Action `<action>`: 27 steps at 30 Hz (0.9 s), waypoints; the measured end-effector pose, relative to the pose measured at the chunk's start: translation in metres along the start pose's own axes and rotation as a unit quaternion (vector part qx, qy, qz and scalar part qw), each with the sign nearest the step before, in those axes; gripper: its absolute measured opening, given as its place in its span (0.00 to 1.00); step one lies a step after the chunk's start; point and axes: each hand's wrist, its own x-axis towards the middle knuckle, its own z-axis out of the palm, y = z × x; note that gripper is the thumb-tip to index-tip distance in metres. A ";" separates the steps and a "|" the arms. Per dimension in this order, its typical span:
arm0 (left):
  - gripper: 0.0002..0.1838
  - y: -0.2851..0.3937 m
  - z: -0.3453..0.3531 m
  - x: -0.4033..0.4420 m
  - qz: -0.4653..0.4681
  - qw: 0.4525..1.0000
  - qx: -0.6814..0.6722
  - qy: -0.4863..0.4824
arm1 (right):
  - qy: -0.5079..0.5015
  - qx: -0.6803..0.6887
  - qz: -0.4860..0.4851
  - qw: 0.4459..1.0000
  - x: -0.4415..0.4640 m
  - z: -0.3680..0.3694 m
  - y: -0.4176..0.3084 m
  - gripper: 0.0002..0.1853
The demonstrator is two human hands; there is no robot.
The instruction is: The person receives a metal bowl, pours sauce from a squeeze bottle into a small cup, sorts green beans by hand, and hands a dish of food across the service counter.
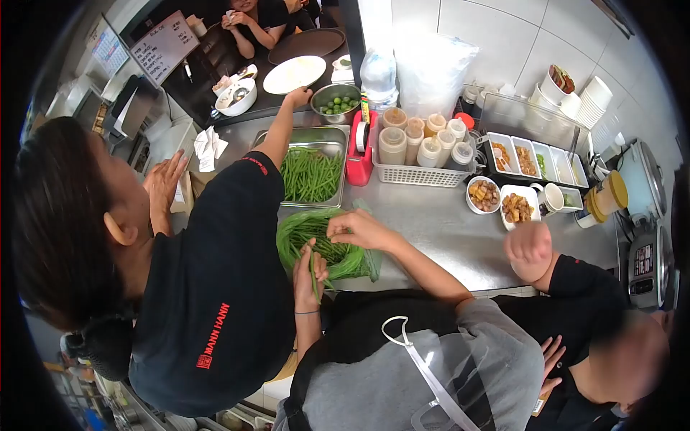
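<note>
My left hand [310, 269] is closed around a few long green beans, which point up and down past the fingers. My right hand [361, 230] hangs over the green plastic bag [288, 226], thumb and fingers pinched together; what lies between them is too small to tell. Inside the open bag is a heap of green beans [332, 251]. Just behind it stands a steel tray [336, 200] with many more green beans [309, 174].
A co-worker in black [208, 287] leans in from the left, one hand at a white oval plate [295, 75]. Another person [575, 287] stands at the right. Behind are a red tape dispenser [359, 161], a bottle basket [417, 176] and food bowls [483, 195].
</note>
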 end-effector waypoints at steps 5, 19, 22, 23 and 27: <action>0.11 -0.003 0.003 -0.015 -0.100 0.984 -0.139 0.055 | 0.046 -0.234 0.067 0.969 -0.003 0.039 0.029 0.06; 0.12 -0.002 0.014 0.004 0.315 0.713 0.626 0.032 | 0.041 -0.317 0.033 0.947 -0.004 0.031 0.000 0.03; 0.12 -0.001 0.012 0.011 0.331 0.715 0.616 0.006 | 0.054 -0.293 0.027 0.954 -0.005 0.018 0.001 0.03; 0.11 -0.002 0.012 0.013 0.351 0.722 0.596 -0.008 | 0.080 -0.288 0.021 0.954 -0.003 0.015 0.001 0.03; 0.09 -0.005 0.014 0.013 0.281 0.814 0.507 0.032 | 0.115 -0.054 0.060 0.990 0.001 0.019 0.006 0.03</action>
